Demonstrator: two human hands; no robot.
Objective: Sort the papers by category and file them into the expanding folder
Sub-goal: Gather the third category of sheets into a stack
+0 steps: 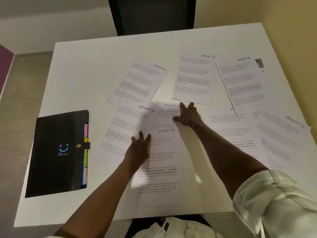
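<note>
A white bench [85,71] carries everything, with a dark chair [151,14] beyond its far edge. Printed papers lie fanned over its middle and right, several overlapping: an ADMIN sheet [139,83] and two SPORTS sheets [193,78] far back, another SPORTS page [284,140] cut off at the right edge, and a partly covered sheet [228,124] showing only an "A" (the rest of its heading is hidden). Closest lies a front SPORTS sheet [161,169], overlapping an ADMIN page [167,110] and a left SPORTS page [120,127]. The black folder [56,153] lies shut at the left, well apart from the papers, coloured tabs along its right side; their lettering is hard to read. The left hand [139,148] rests flat, fingers spread, across the two SPORTS pages. The right hand [187,115] presses spread fingers on the ADMIN page. Body text is too blurred to read.
</note>
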